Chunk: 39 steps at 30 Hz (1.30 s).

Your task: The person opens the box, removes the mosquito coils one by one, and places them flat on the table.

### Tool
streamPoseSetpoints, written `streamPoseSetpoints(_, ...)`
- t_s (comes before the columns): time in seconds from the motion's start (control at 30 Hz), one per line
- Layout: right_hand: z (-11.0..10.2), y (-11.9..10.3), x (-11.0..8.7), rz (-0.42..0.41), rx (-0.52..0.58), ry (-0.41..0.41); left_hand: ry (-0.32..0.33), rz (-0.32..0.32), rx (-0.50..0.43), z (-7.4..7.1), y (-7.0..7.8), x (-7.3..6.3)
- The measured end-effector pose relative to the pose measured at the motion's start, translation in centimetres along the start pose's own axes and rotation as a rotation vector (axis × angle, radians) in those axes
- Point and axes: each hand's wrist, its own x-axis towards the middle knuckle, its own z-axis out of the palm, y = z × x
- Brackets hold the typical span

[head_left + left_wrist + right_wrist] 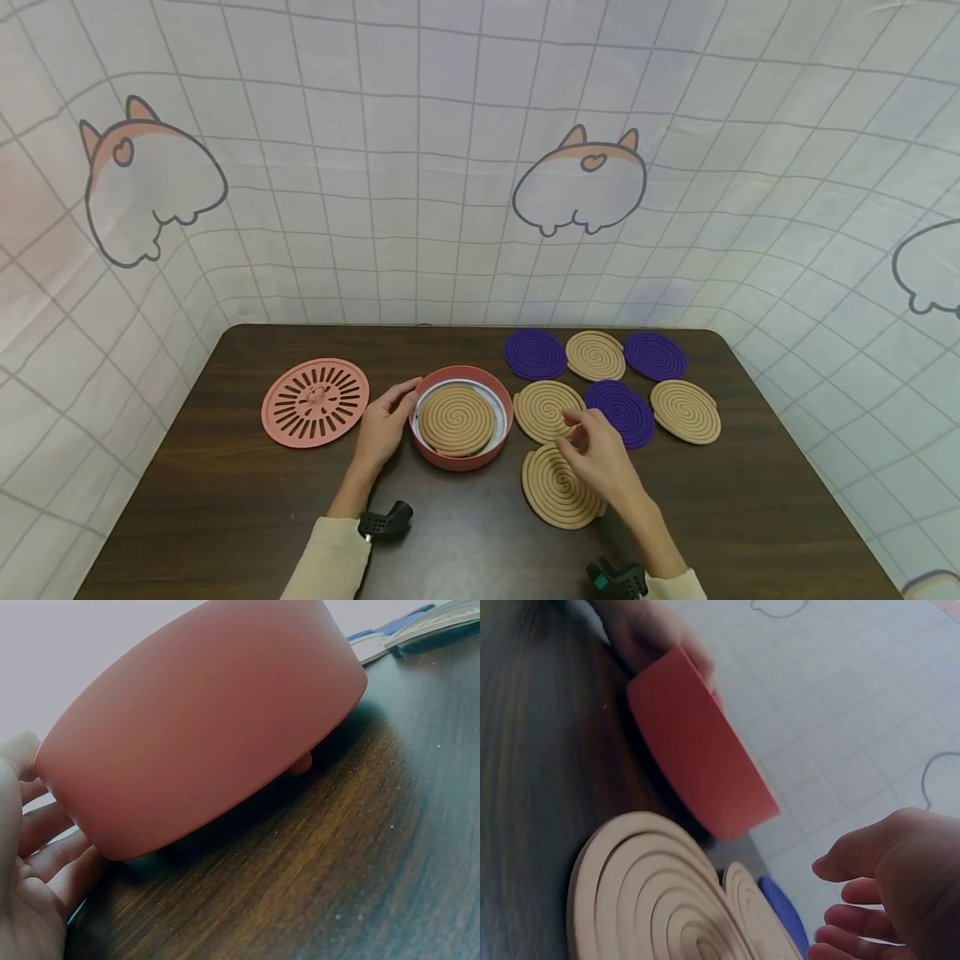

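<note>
A round red mosquito coil box [461, 462] stands on the table with a tan mosquito coil [456, 419] lying inside it, over a white liner. At its left side my left hand [384, 429] holds the wall, thumb by the rim and fingers along the outside in the left wrist view. My right hand [600, 454] hovers with loosely bent fingers and nothing in them. Beneath it lie a near tan coil [558, 492] and another tan coil [542, 408], both partly covered by the hand in the head view.
The slotted pink lid [288, 425] lies left of the box. Toward the back right are several more coils, among them a purple coil [534, 353], a tan coil [595, 356] and a right-hand tan coil [686, 412]. A grid-patterned cloth [450, 167] hangs behind the table.
</note>
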Motion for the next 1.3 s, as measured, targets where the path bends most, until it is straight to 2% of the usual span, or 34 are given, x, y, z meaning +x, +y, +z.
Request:
streamPoseSetpoints(0.3, 0.7, -1.6, 1.3, -0.006, 0.093, -0.005, -0.001, 0.005, 0.005, 0.0, 0.1, -0.1)
streamPoseSetpoints(0.9, 2.0, -4.8, 4.0, -0.069, 0.134, -0.004, 0.010, -0.007, 0.001, 0.0, 0.1, -0.1)
streamPoseSetpoints(1.3, 3.5, -7.3, 5.3, -0.061, 0.122, -0.081, 0.003, -0.001, 0.000, 0.0, 0.2, -0.2)
